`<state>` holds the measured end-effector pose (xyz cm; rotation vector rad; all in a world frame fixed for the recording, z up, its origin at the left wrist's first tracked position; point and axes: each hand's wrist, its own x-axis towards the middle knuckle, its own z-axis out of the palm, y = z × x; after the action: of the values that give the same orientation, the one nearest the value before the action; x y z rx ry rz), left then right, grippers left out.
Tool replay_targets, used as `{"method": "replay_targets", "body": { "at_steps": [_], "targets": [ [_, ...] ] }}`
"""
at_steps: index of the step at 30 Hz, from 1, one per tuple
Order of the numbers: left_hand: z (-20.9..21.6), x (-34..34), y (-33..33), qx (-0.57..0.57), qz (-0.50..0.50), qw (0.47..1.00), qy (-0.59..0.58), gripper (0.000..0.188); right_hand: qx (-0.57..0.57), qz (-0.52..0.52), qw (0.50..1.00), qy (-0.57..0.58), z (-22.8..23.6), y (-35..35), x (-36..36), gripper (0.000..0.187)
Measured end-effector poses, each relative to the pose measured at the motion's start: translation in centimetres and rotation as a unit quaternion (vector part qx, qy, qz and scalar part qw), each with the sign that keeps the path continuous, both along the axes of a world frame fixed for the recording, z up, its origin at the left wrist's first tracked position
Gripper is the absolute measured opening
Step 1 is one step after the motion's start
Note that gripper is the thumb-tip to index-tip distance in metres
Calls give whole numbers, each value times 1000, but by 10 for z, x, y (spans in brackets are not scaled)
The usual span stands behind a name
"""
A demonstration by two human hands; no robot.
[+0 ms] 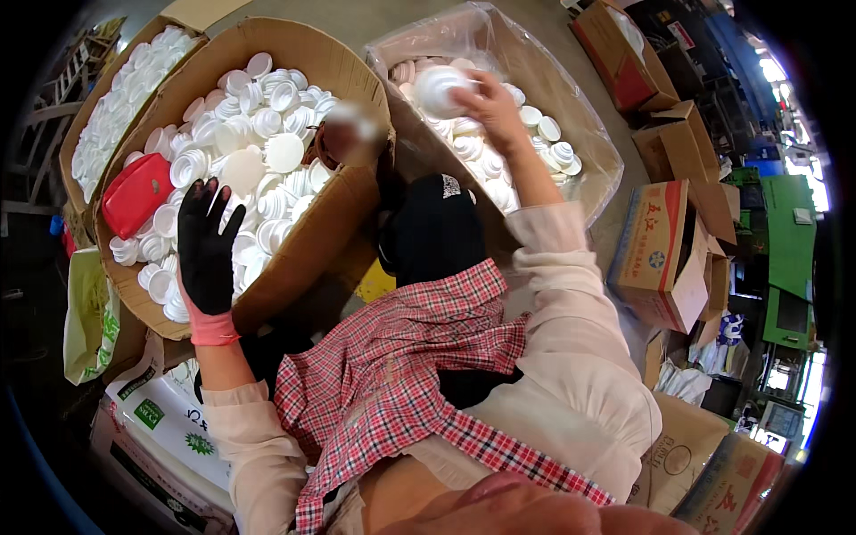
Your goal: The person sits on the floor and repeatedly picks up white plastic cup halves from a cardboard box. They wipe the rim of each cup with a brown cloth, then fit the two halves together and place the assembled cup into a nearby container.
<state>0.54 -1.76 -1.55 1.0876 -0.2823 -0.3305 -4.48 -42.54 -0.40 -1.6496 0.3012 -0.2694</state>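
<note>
Carton (pixel 308 241), nearer: heaped with loose white lids (pixel 283 152), red pouch (pixel 136 195) on its left side. Plastic-lined box (pixel 557 98), farther: more lids, loosely piled. Progress, as judged: handling under way; one lot in hand, many left loose in both containers. Left hand (pixel 209 241), black-gloved: over the carton, fingers spread, grip apart. Right hand (pixel 489 109), bare: arm extended above the box, grip clamped on a white round piece (pixel 439 89); blur leaves unclear whether single or nested.
</note>
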Motion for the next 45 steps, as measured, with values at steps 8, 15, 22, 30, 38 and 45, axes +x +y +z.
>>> {"method": "replay_targets", "body": {
  "at_steps": [8, 15, 22, 30, 38, 45],
  "targets": [
    [-29, 14, 6, -6, -62, 996, 65, 47, -296, -225, 900, 228, -198, -200, -71, 73],
    [-51, 28, 41, -26, -13, 995, 100, 46, -401, -81, 892, 190, -228, -248, -80, 72],
    [-12, 30, 40, -52, 144, 979, 135, 43, -408, 31, 907, -97, -71, -43, 66, 30],
    [-6, 30, 60, -35, 157, 983, 88, 35, -676, 360, 642, -34, -134, 167, 161, 80],
    [-3, 18, 80, -8, 176, 978, 110, 34, -713, 393, 571, 106, -118, 187, 175, 78],
    [-34, 3, 73, -231, 12, 929, 289, 40, 13, 442, 895, -58, -11, 253, 135, 55]
  ]
}}
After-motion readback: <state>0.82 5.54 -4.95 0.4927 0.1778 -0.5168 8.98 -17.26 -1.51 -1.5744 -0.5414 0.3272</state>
